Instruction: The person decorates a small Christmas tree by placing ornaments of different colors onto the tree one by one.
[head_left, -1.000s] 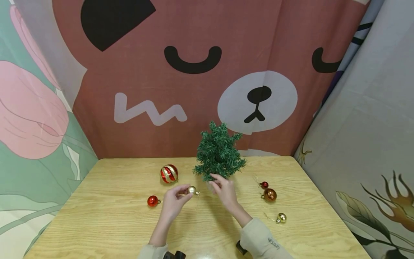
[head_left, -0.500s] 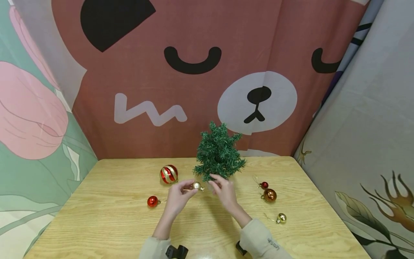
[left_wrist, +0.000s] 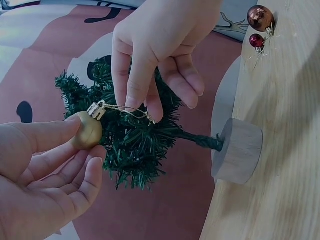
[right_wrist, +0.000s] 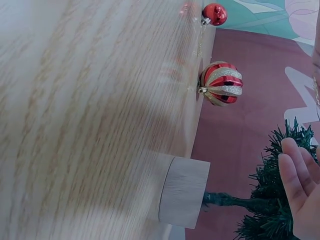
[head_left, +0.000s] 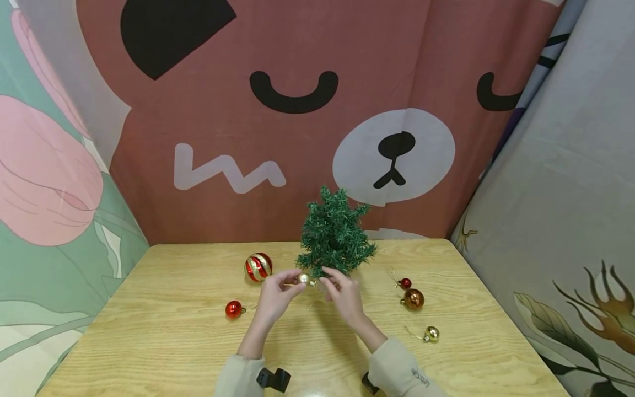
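Gold bauble (head_left: 303, 279) pinched in my left hand (head_left: 276, 293), cap (head_left: 312, 283) facing right, tree (head_left: 333, 234) just beyond, far and right. My right hand (head_left: 345, 296) sits nearer those branches; whether it's gripping, I can't tell.

Gold bauble (head_left: 304, 279) in the left hand (head_left: 275, 295), its cord (left_wrist: 115, 107) at the right hand (head_left: 344, 296), upright green tree (head_left: 333, 231) on the far side

The head view looks forward and down, from farther off, over the pale wood-grain counter (head_left: 173, 353) to the reddish-brown printed cloth (head_left: 208, 110) behind. Both wrist views (each rolled sideways, in opposite directions) face the small green artificial tree (head_left: 334, 234) from close by, sharing its pale round base (left_wrist: 240, 155) and the counter.
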`<state>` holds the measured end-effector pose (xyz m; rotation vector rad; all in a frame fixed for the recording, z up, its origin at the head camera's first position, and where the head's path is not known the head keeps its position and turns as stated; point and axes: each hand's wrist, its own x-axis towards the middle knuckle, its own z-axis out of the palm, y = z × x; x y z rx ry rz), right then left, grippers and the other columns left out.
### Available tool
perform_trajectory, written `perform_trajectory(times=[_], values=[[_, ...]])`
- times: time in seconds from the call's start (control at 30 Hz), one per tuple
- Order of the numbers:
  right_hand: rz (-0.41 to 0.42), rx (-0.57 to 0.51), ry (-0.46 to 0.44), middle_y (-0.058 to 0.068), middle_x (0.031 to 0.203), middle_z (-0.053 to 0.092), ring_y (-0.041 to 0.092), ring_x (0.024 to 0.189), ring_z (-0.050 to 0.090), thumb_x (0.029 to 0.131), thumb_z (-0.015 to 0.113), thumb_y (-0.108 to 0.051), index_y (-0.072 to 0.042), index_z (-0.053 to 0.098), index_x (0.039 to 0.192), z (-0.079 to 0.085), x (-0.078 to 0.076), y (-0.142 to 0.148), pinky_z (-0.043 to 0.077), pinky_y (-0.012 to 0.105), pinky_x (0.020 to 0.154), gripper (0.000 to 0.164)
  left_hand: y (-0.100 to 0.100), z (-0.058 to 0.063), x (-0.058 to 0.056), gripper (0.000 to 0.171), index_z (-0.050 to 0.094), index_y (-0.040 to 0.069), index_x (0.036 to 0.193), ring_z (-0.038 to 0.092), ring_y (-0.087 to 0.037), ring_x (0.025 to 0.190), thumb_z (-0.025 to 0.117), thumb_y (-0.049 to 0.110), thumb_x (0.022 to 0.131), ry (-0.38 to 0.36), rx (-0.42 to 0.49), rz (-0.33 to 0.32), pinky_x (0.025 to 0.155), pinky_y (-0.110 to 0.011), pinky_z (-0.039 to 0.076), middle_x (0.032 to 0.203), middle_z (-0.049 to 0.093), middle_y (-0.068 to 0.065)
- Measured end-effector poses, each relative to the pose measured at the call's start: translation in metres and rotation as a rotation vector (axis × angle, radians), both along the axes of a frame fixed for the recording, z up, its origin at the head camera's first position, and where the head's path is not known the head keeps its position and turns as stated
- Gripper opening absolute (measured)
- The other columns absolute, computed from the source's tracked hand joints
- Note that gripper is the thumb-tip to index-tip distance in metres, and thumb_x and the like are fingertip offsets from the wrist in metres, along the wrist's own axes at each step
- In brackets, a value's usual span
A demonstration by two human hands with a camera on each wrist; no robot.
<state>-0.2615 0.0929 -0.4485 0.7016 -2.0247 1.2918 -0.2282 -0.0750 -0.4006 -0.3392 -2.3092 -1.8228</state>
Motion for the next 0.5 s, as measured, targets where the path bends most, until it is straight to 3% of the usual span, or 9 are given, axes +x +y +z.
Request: perform_trajectory(times=[0.2, 0.37, 0.5], values=[[0.048, -0.045, -0.07, 0.019, 0.076, 0.065, 0.01, 0.039, 0.053, 0.08, 0.061, 0.007, 0.008, 0.062, 0.101, 0.003, 0.004, 0.0, 0.047, 0.023, 0.04, 0.021, 0.002, 0.003, -0.004, 0.031, 0.06, -0.007, 0.108, 0.059, -0.026, 0.081, 0.066, 0.005, 0.079, 0.005, 0.002, 0.0, 0.065, -0.026, 0.05, 0.091, 0.063, -0.015], [0.089, -0.086, -0.111, 0.023, 0.076, 0.064, 0.027, 0.039, 0.053, 0.081, 0.057, 0.009, 0.013, 0.06, 0.1, 0.021, 0.019, -0.002, 0.048, 0.032, 0.04, 0.019, 0.004, 0.003, -0.008, 0.032, 0.06, -0.007, 0.108, 0.059, -0.025, 0.083, 0.066, 0.005, 0.08, 0.013, 0.004, 0.0, 0.069, -0.027, 0.05, 0.092, 0.063, -0.015], [0.115, -0.115, -0.131, 0.024, 0.075, 0.063, 0.03, 0.04, 0.053, 0.084, 0.054, 0.009, 0.015, 0.058, 0.099, 0.028, 0.024, -0.003, 0.048, 0.033, 0.04, 0.017, 0.006, 0.005, -0.009, 0.032, 0.06, -0.008, 0.108, 0.059, -0.026, 0.085, 0.066, 0.005, 0.08, 0.018, 0.012, 0.004, 0.071, -0.03, 0.05, 0.092, 0.063, -0.017]])
